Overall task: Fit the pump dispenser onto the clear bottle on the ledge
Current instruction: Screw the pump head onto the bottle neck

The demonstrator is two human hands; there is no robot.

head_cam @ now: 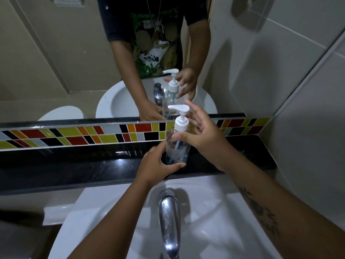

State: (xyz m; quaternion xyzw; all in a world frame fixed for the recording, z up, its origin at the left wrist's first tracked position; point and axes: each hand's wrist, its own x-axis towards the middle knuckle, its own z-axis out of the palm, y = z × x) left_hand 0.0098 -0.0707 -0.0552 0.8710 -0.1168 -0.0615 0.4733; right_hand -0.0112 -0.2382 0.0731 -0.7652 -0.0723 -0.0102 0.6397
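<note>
A clear bottle (177,149) stands upright on the black ledge (74,165) behind the basin. The white pump dispenser (180,118) sits on its neck, nozzle pointing left, with its tube reaching down inside the bottle. My left hand (158,165) wraps around the bottle's lower part from the left. My right hand (202,131) is at the bottle's right shoulder, fingers spread, thumb across the front just below the pump collar. Whether its fingers touch the pump is hard to tell.
A chrome tap (169,221) rises over the white basin (214,212) right below my arms. A strip of coloured tiles (84,134) runs behind the ledge, with a mirror (56,62) above it. A tiled wall (308,146) closes the right side.
</note>
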